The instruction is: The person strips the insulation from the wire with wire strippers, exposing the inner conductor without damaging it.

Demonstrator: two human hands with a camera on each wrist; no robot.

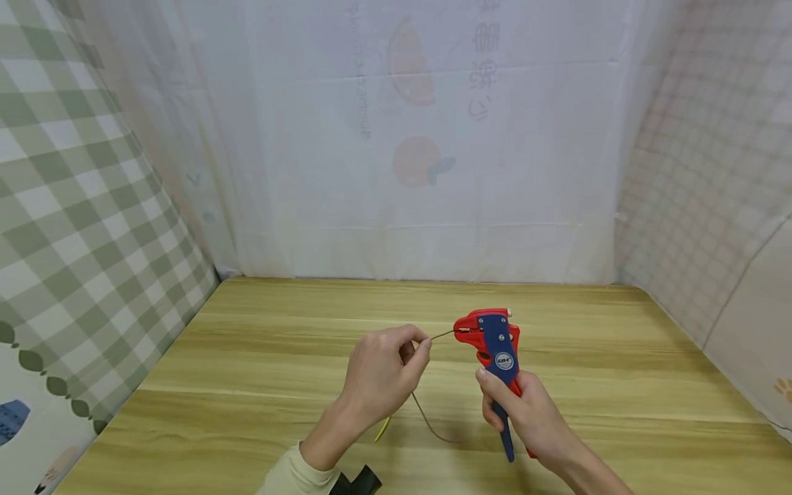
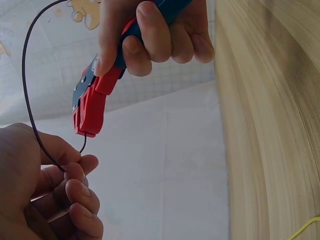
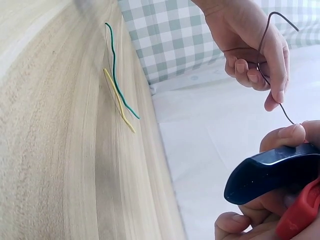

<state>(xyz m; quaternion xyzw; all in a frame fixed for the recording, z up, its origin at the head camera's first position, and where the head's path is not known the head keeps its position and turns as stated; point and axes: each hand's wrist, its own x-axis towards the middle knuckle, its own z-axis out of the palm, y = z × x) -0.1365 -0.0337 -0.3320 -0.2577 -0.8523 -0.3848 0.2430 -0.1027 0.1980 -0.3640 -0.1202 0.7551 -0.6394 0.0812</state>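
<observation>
My right hand [image 1: 526,405] grips a red and blue wire stripper [image 1: 500,344] by its handles, holding it upright over the table. In the head view its red jaws point left. My left hand [image 1: 386,371] pinches a thin dark wire [image 1: 442,335] between thumb and forefinger. One end of this wire runs into the mouth of the stripper. Its other end curves loosely below the left hand, as the right wrist view also shows in the dark wire [image 3: 265,37]. Inside the jaws, the wire's tip is hidden.
A yellow wire [image 3: 119,100] and a green wire [image 3: 114,70] lie side by side on the wooden table [image 1: 278,344]. Pale printed cloth [image 1: 526,172] hangs behind the table, and a green checked cloth [image 1: 74,172] slopes along the left side.
</observation>
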